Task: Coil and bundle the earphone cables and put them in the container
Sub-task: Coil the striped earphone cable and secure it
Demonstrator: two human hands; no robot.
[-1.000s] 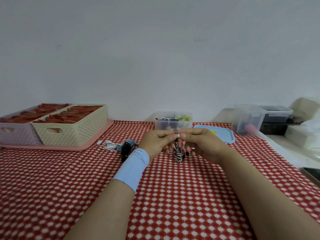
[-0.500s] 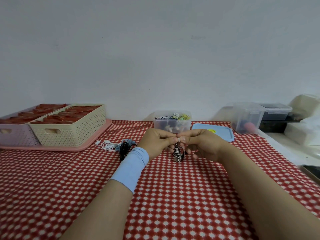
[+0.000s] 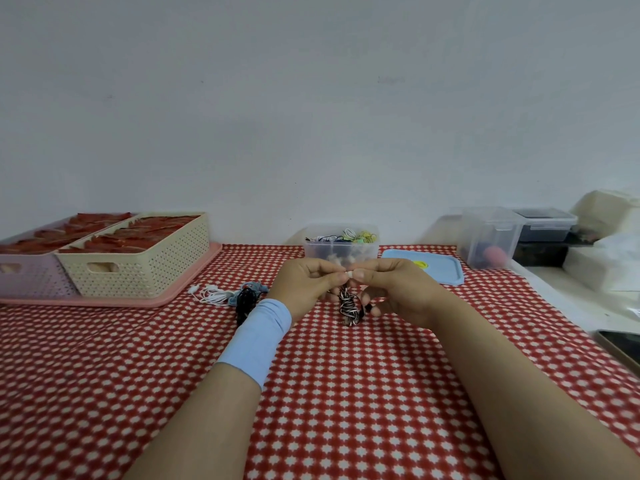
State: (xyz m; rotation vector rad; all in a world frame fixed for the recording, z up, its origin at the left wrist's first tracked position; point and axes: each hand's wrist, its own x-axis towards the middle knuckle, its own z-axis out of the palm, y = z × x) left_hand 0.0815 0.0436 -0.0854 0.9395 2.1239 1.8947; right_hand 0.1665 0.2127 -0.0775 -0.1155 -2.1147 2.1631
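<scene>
A black-and-white striped earphone cable hangs as a small coil between my hands above the red checked cloth. My left hand and my right hand meet thumb to thumb and pinch its top end, where a small white piece shows. Behind them stands a clear container holding several coiled cables. Its blue lid lies flat to the right. Loose on the cloth to the left lie a white earphone cable, a black one and a blue one.
Cream basket and lilac basket sit on a pink tray at far left. Clear tubs and white boxes stand beyond the cloth's right edge. A dark phone lies at the right.
Both hands stay joined on the striped cable and have barely moved; the coil still hangs beneath them.
</scene>
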